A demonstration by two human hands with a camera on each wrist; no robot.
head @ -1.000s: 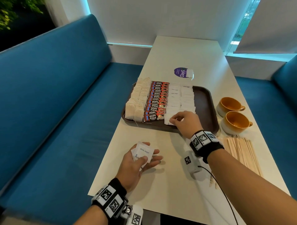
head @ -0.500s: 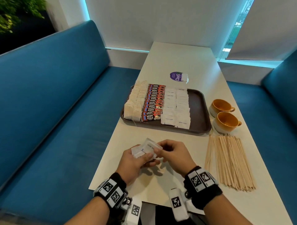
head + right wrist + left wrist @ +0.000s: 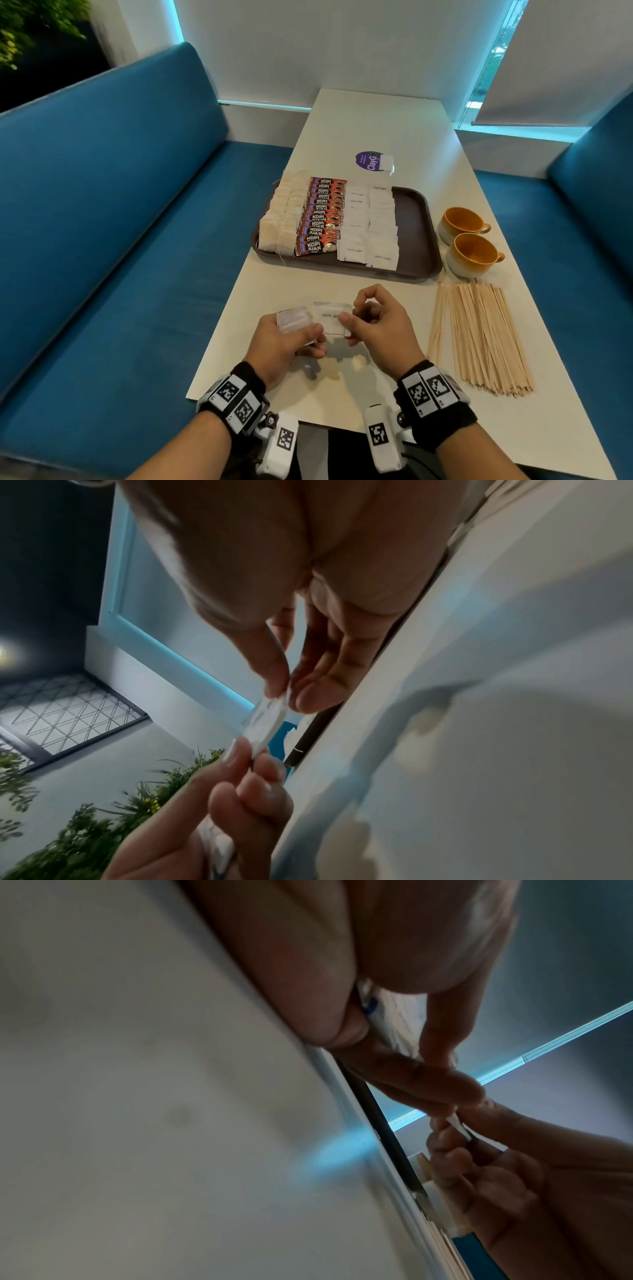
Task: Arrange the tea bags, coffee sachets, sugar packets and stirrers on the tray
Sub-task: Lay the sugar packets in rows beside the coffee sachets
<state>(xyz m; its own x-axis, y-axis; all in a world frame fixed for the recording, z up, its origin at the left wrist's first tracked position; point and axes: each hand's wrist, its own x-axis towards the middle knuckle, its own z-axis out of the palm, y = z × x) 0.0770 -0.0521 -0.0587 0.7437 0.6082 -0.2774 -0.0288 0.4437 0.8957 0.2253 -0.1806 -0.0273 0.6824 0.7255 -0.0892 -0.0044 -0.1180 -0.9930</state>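
Just short of the brown tray [image 3: 419, 233], above the counter [image 3: 383, 120]: left hand [image 3: 284, 337] gripping a small stack of sugar packets [image 3: 294, 318], right hand [image 3: 376, 323] pinching one flat white paper sugar packet [image 3: 330, 317] off it. Could drag a second packet along, thin slick paper clinging.

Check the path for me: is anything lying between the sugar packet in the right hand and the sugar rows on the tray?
Nothing visible. The sugar packet pinched by the right hand faces bare table up to the tray; the stirrers lie off to the right.
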